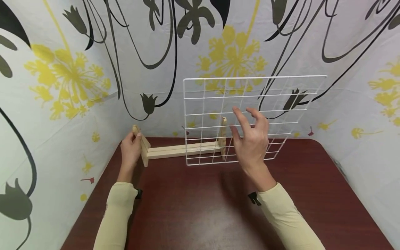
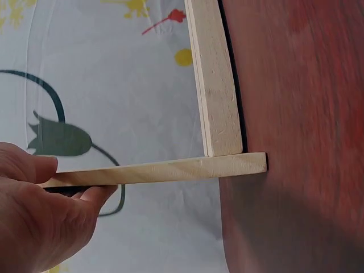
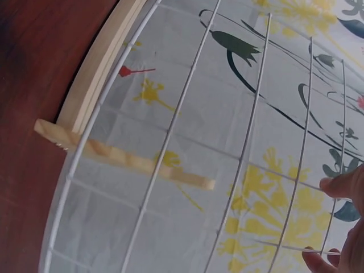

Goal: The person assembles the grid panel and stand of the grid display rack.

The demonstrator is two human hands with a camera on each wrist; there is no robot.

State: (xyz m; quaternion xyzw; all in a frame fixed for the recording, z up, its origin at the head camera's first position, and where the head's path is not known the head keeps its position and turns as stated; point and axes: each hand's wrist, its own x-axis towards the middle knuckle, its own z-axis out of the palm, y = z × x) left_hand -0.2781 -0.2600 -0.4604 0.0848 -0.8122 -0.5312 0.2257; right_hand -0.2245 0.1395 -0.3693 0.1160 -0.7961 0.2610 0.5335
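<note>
While the left hand [image 1: 130, 147] pinches the upper part of the near end piece [image 1: 144, 146] of a wooden stand [image 1: 168, 152], the right hand [image 1: 252, 144] grips a white wire grid [image 1: 221, 113] with bent fingers hooked at its wires. The hands are well apart. The stand sits on the dark red table [image 1: 187, 208], its long axis running sideways from the left hand to the far end piece [image 1: 223, 133], behind the grid; both end pieces point upward. The grid rises in front of and beyond the right hand, its long axis also sideways; whether it touches the stand cannot be told. Only the left wrist view shows digits on both faces of the near end piece; the right wrist view shows fingertips [image 3: 336, 185] against the wires more closely.
</note>
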